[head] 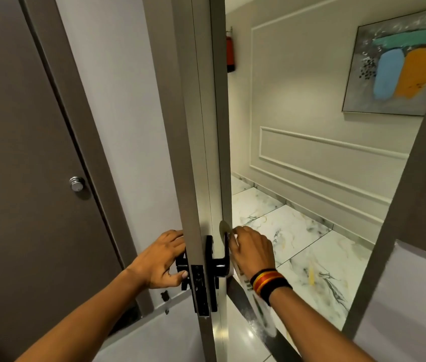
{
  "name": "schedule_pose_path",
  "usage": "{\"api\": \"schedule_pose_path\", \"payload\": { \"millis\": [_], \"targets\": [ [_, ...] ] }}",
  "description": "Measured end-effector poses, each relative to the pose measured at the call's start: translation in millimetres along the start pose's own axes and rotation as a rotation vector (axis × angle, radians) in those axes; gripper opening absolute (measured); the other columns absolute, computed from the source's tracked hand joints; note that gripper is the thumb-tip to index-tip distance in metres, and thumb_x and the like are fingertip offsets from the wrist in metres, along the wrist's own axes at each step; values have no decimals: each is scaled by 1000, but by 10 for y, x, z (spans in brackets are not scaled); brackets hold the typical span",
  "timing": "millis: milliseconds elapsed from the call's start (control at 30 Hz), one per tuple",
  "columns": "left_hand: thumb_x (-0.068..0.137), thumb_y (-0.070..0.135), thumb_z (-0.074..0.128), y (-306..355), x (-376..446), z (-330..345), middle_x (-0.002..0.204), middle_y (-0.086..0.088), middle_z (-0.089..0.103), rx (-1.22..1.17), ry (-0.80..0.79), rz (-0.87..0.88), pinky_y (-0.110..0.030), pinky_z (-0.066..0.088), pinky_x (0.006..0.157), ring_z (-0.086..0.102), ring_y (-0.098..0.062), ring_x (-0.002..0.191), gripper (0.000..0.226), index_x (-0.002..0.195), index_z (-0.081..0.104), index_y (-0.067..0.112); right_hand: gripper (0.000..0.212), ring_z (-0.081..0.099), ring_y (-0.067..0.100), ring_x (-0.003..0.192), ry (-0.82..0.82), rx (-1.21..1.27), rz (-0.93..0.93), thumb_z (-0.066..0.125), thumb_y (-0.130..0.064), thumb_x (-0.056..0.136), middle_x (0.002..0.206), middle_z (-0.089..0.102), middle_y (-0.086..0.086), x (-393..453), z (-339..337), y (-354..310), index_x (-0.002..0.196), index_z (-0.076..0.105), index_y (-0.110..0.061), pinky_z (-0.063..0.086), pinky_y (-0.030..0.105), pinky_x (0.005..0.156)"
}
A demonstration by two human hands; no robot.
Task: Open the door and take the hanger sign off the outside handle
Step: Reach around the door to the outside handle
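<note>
While door [201, 152] stands ajar, edge-on between both hands, marble floor [290, 231] and panelled hallway wall [311, 87] with painting [400, 66] show beyond right hand. Brown door [23, 139] with silver knob [77, 183] left of left hand. Open gap runs from door edge to frame [402, 192] at right. Left hand [162, 259] wrapped around inside handle [182, 265]. Right hand [252, 249] closed on hanger sign [261, 309] at outside handle [219, 259]; sign hangs below wrist, blurred.
</note>
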State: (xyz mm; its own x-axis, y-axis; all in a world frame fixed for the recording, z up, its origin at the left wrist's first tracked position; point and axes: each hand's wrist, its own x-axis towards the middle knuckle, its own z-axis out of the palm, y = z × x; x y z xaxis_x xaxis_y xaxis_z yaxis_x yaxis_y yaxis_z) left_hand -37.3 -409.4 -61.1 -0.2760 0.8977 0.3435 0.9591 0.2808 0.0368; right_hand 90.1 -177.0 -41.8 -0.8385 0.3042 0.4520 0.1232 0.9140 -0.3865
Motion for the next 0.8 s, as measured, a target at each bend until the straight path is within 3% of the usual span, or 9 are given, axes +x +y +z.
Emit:
{"api": "schedule_pose_path", "payload": {
  "millis": [67,133,233,300,367,467,567,667,800],
  "targets": [
    [87,62,40,-35,25,17,128,4,61,-5,5,22,-43,45,107,52,-11,118,54,125,59,28,50,70,36,80,-52,-30,5,50,-18,99,93,75,14,246,-65,54,148,42,-17,48,37,66],
    [87,63,39,-70,70,50,123,5,61,-5,5,48,-42,45,105,43,-3,114,54,122,59,27,65,62,35,69,-87,-112,11,50,-14,94,88,74,16,456,-129,144,156,29,-19,42,35,61],
    [89,75,27,-145,175,119,122,5,62,-18,-21,87,-39,44,105,48,-8,115,69,126,60,27,34,70,38,83,-107,-304,-2,51,-24,93,93,76,15,699,-306,347,124,63,-14,51,36,66],
    [87,83,21,-195,254,188,115,3,64,-62,-35,126,-39,45,100,54,-17,110,77,124,61,28,31,71,37,92,-130,-378,9,53,-38,93,97,77,10,727,-483,502,107,69,-15,53,36,71],
    [84,87,21,-213,412,235,105,0,65,-97,-24,194,-39,47,94,57,-22,100,82,117,64,26,29,71,34,94,-184,-493,9,56,-40,93,100,76,8,637,-674,678,108,67,-18,43,34,65],
    [79,93,24,-242,693,368,95,-5,66,-152,25,324,-34,51,87,59,-24,86,91,102,71,18,11,69,34,77,-209,-715,43,63,-10,86,79,69,5,304,-953,880,92,65,-18,32,32,57],
    [70,100,30,-304,934,630,71,-9,62,-184,18,339,-35,52,68,56,-27,63,99,71,66,7,37,56,34,57,-236,-905,160,69,-1,79,52,26,-2,-12,-1261,1045,62,42,-20,17,30,45],
    [67,102,31,-194,1157,791,50,-8,45,-172,36,318,-40,43,52,40,-27,45,95,54,44,9,34,62,25,66,-310,-990,215,59,-3,90,58,32,-3,-319,-1539,1238,67,43,-22,32,31,54],
    [73,99,28,198,1408,896,44,-6,30,-224,144,253,-41,32,38,30,-26,38,90,51,29,12,38,51,25,71,-314,-1007,242,59,-4,89,67,45,-3,-592,-1877,1263,61,42,-23,27,34,75]
  ]
}}
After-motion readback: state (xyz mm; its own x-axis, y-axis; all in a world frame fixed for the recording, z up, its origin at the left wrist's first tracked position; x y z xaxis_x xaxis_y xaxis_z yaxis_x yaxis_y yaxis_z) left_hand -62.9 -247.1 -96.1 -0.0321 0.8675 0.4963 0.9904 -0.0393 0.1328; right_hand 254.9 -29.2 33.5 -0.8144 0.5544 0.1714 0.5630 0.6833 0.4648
